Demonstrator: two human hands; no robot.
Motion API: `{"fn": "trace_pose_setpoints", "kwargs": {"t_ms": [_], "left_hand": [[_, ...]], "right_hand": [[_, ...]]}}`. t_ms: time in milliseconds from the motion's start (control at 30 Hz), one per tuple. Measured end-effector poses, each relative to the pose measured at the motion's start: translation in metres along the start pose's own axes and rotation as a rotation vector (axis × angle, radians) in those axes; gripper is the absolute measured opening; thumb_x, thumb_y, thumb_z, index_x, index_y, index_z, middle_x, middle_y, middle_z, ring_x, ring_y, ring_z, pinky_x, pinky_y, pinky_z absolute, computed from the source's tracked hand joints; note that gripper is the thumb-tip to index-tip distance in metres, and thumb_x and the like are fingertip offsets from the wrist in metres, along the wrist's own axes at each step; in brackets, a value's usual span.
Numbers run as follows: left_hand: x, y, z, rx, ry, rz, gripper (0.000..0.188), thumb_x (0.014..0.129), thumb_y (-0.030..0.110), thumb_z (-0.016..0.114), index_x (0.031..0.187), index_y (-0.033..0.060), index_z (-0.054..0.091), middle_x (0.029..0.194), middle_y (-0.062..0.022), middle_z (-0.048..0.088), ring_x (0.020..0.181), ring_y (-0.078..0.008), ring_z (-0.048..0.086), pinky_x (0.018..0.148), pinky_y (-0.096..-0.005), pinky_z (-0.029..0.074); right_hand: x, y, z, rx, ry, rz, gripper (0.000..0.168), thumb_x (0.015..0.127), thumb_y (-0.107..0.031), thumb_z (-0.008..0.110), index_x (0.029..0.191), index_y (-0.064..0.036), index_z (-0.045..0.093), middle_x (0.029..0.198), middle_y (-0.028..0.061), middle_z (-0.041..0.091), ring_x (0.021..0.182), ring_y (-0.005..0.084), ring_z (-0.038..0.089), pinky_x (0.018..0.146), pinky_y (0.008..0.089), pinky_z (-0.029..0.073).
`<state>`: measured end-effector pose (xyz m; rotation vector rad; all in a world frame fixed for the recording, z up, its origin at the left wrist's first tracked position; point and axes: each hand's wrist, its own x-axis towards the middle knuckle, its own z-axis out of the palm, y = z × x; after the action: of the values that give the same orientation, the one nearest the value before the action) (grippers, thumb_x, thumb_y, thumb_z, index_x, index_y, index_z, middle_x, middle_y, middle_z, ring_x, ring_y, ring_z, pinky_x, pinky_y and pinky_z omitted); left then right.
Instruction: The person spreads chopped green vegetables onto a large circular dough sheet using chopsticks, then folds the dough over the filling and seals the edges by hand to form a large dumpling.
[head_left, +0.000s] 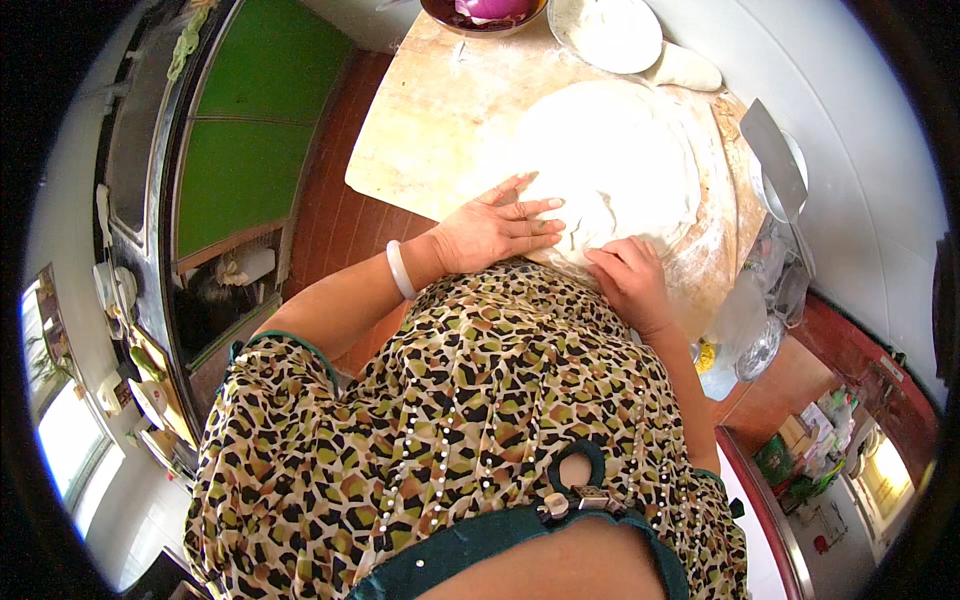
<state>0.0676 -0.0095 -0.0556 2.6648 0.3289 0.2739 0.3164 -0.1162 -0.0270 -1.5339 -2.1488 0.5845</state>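
A wide, thin round of white dough (611, 142) lies on a floured wooden board (427, 105). Strong light washes out much of its surface, though folds and wrinkles show along its near and right edges. My left hand (495, 232), with a pale bangle at the wrist, rests on the dough's near left edge, fingers spread. At the near edge, my right hand (630, 274) has its fingers curled in, pinching the rumpled dough between fingertips and thumb.
A dark bowl (469, 27) with a purple onion and a white bowl (654, 52) stand at the back. Beside them lies a smaller dough piece (686, 69). A flat metal blade (772, 150) leans over another bowl (801, 161) by the wall. Plastic bags (787, 281) lie right; green cabinet doors (247, 150) stand left.
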Motion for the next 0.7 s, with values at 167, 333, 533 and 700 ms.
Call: {"fn": "trace_pose_setpoints", "kwargs": {"t_ms": [167,333,533,700], "left_hand": [[0.006,-0.005,-0.005,0.055,-0.066,0.02,0.038,0.082,0.02,0.057,0.12,0.0253,0.061,0.138,0.0113,0.049,0.139,-0.0153,0.03,0.118,-0.0482,0.016],[0.016,-0.005,0.001,0.011,0.004,0.116,0.037,0.085,0.019,0.052,0.121,0.0212,0.059,0.138,0.0084,0.05,0.139,-0.0166,0.03,0.119,-0.0481,0.016],[0.011,-0.017,0.007,0.033,-0.069,0.118,0.04,0.084,0.021,0.053,0.123,0.0262,0.058,0.142,0.0128,0.044,0.141,-0.0153,0.027,0.118,-0.0504,0.016],[0.016,-0.013,0.0,0.035,-0.068,0.151,0.038,0.084,0.02,0.054,0.122,0.0255,0.058,0.141,0.0116,0.045,0.14,-0.015,0.027,0.118,-0.0504,0.015]], "right_hand": [[0.0,0.001,0.004,-0.023,-0.003,-0.012,0.018,0.075,-0.008,0.069,0.092,-0.009,0.065,0.084,0.0014,0.057,0.079,0.0205,0.055,0.07,0.0324,0.041],[-0.006,0.005,0.012,-0.064,0.006,0.021,0.014,0.075,-0.006,0.065,0.088,-0.009,0.063,0.082,0.002,0.057,0.079,0.021,0.054,0.07,0.0326,0.042],[-0.014,0.011,0.016,-0.092,0.027,0.039,0.014,0.073,-0.005,0.062,0.086,-0.009,0.062,0.082,0.0026,0.058,0.078,0.0221,0.054,0.07,0.0331,0.042],[-0.014,0.01,0.012,-0.049,0.036,0.034,0.014,0.075,-0.004,0.062,0.089,-0.008,0.063,0.082,0.0038,0.059,0.079,0.0227,0.055,0.07,0.0336,0.042]]}}
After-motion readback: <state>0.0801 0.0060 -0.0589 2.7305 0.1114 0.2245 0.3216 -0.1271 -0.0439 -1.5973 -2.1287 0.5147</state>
